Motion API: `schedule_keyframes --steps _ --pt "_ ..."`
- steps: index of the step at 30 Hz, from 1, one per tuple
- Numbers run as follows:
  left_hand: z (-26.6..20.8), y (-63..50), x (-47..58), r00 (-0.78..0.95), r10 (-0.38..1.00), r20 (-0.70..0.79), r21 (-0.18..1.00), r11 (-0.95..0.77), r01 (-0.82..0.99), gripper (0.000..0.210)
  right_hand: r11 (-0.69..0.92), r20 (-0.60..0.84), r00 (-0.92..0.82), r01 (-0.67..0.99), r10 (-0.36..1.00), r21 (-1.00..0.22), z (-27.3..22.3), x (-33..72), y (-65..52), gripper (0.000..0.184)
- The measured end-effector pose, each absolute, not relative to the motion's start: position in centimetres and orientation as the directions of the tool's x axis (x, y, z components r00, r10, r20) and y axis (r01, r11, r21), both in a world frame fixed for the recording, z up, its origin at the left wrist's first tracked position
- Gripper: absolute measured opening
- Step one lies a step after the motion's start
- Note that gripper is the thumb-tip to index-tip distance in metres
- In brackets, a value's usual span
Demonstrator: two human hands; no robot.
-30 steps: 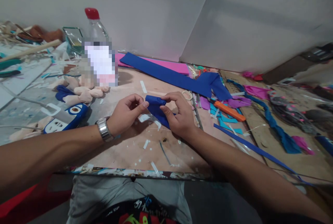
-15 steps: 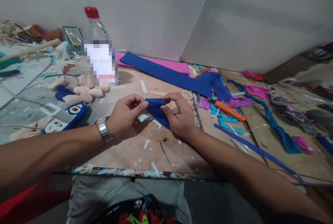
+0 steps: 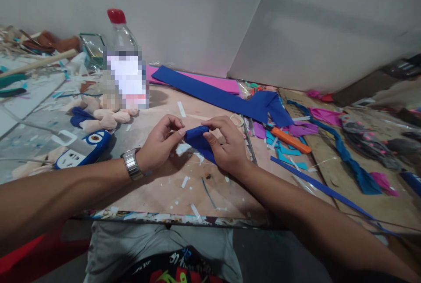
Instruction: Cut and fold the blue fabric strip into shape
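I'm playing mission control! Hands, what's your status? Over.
Right hand pinching blue cloth. Left hand at its edge. White scraps nearby, seemingly not blocking.

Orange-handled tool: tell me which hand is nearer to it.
Right. The right hand, holding blue fabric, is a little left of the orange-handled tool; the left hand is farther left, past that fabric.

Counted: one folded deep-blue cloth piece (image 3: 199, 139); one broad blue cloth strip (image 3: 204, 91); one narrow blue strip (image 3: 315, 183); one clear red-capped plastic bottle (image 3: 123, 35); one orange-handled utility knife (image 3: 289, 139); one silver metal wristwatch (image 3: 132, 164); one blue-and-white plastic power strip (image 3: 86, 149)
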State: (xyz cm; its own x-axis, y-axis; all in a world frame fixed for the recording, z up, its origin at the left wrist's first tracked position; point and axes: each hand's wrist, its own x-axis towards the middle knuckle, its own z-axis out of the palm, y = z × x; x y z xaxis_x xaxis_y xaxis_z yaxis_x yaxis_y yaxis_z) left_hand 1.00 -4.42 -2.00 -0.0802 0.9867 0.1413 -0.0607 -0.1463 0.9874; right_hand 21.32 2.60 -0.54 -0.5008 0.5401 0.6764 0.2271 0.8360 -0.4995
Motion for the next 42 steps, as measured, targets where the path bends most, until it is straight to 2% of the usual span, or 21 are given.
schedule_keyframes --steps 2,7,10,18,22,33,42 --pt "-2.02 -4.81 1.15 -0.066 0.976 0.208 0.976 -0.211 -0.047 0.028 0.863 0.668 -0.555 0.228 0.495 -0.451 -0.61 21.35 2.61 0.019" --pt "-2.35 -5.29 1.08 0.143 0.949 0.280 0.958 -0.286 0.021 0.035 0.914 0.621 -0.678 0.210 0.393 -0.348 -0.79 21.43 2.41 0.024" --pt "-2.52 -5.03 1.01 0.148 0.950 0.273 0.960 -0.279 0.018 0.033 0.922 0.599 -0.712 0.188 0.365 -0.339 -0.77 21.45 2.34 0.026" --pt "-2.19 -4.60 1.30 0.015 0.974 0.228 0.972 -0.226 -0.065 0.028 0.898 0.614 -0.667 0.213 0.422 -0.386 -0.66 21.28 2.31 0.027" --pt "-1.85 -4.67 1.47 -0.024 0.982 0.189 0.980 -0.190 -0.065 0.031 0.878 0.598 -0.647 0.281 0.472 -0.388 -0.57 21.24 2.22 0.017" --pt "-2.45 -4.71 1.19 0.032 0.980 0.198 0.980 -0.199 0.028 0.028 0.878 0.592 -0.650 0.317 0.476 -0.359 -0.47 21.30 2.20 0.009" --pt "-2.29 -5.00 1.33 0.116 0.960 0.256 0.963 -0.264 0.053 0.023 0.868 0.572 -0.658 0.306 0.489 -0.390 -0.39 21.22 1.94 0.004"
